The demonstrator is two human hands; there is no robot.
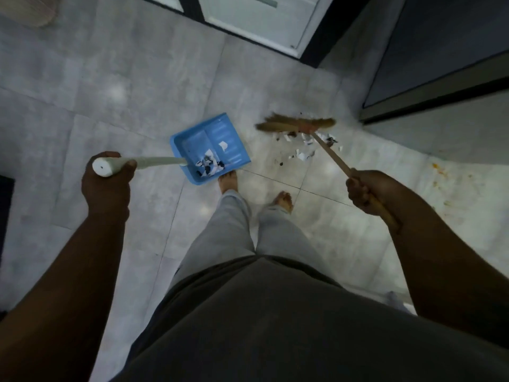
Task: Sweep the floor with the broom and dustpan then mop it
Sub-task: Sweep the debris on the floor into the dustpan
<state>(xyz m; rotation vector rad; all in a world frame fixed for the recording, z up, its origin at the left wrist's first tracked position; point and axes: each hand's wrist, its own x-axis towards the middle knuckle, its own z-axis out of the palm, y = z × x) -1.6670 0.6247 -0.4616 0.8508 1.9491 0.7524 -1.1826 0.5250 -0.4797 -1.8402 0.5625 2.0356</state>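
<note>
Looking straight down from the head camera, a person stands barefoot on a grey tiled floor [137, 78], with one tool in each hand. The left hand [106, 183] is clenched round the top end of a long pale handle [154, 162], thumb across the front, and that handle runs right to the blue dustpan [192, 139]. The dustpan sits low over the tiles just ahead of the left foot [228, 181], its rear corner covering the toes; whether it touches the floor cannot be told. Torn white and dark scraps [209, 165] are gathered in its near corner, and one white piece lies apart further up the tray. The right hand [363, 193] grasps the thin wooden stick [332, 155] of the broom [296, 125], fingers wrapped round it, the stick's end passing back along the forearm. The broom's brown bristle head is blurred and lies right of the dustpan, apart from it, close to a dark-edged panel [440, 45]. Loose litter [303, 150] of white and black bits is scattered on the tiles just beneath the bristles, between the broom head and the right foot [284, 201]. Orange smears [440, 170] mark the floor further right. Light grey trousers [234, 224] and a dark shirt [261, 312] fill the lower picture. A white door [261, 20] stands at the top.
</note>
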